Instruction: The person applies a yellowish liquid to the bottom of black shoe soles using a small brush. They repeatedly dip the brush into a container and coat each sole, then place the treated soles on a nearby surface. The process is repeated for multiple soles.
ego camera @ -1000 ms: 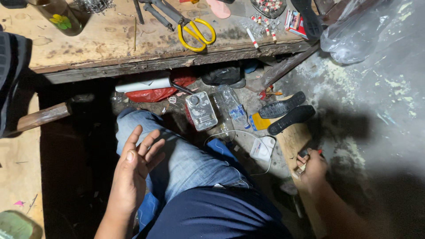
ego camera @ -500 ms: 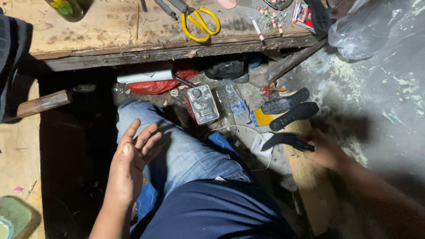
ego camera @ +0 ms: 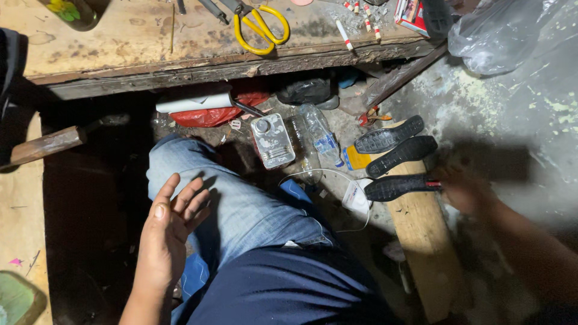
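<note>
The black shoe sole (ego camera: 397, 186) lies tread-up across the near end of a wooden plank (ego camera: 421, 241), with its long axis running almost level, left to right. Its rounded toe points left toward a small white charger (ego camera: 355, 195), and its heel end points right into the right hand (ego camera: 463, 189). That hand is blurred and in shadow. Its grip is closed on the heel end of the sole, where a bit of red shows, though the single fingers cannot be told apart.

Two more black soles (ego camera: 394, 144) lie just beyond it on the floor, side by side and tread-up. Both are tilted so that their right ends sit higher in the picture. An orange scrap (ego camera: 355, 159) peeks out beside their left ends.

The left hand (ego camera: 171, 232) rests on the left thigh, on the blue jeans (ego camera: 241, 204). Its palm is turned partly up and its fingers are spread apart and loosely curled, holding nothing.

Between the knee and the soles lie a flat metal can (ego camera: 272, 140) and a clear plastic bottle (ego camera: 319, 138), the bottle's long axis running away from the person. A white wire loops from the charger toward the bottle.

Further back the worn wooden tabletop (ego camera: 120, 42) carries yellow-handled scissors (ego camera: 260, 27). Under its edge sit a white roll (ego camera: 194, 102) and a red bag (ego camera: 211, 114). A clear plastic bag (ego camera: 500, 30) sits at the upper right.
</note>
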The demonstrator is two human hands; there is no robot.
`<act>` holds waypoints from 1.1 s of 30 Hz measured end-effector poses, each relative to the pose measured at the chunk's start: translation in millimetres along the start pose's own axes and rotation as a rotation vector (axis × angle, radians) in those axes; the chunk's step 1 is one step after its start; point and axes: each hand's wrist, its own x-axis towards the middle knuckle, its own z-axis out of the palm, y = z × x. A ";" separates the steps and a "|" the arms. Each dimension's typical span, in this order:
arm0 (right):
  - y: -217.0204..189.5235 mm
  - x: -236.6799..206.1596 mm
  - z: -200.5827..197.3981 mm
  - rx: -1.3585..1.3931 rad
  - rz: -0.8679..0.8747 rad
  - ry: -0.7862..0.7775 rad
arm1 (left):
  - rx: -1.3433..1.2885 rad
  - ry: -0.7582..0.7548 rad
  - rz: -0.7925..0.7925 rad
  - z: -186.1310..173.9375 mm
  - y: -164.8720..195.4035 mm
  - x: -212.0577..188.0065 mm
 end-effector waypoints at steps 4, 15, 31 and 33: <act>16.7 9.8 14.9 -0.111 -0.011 0.175 | 0.040 0.057 -0.046 14.0 -6.5 3.3; 45.4 42.9 53.0 -0.122 0.171 0.121 | -0.019 0.107 0.107 45.1 -12.6 11.8; -138.1 35.9 69.9 2.158 1.044 0.139 | -0.114 0.071 0.169 53.8 15.0 -5.6; -141.9 47.5 62.5 2.151 1.183 0.270 | -0.123 0.086 0.166 54.2 17.0 -6.8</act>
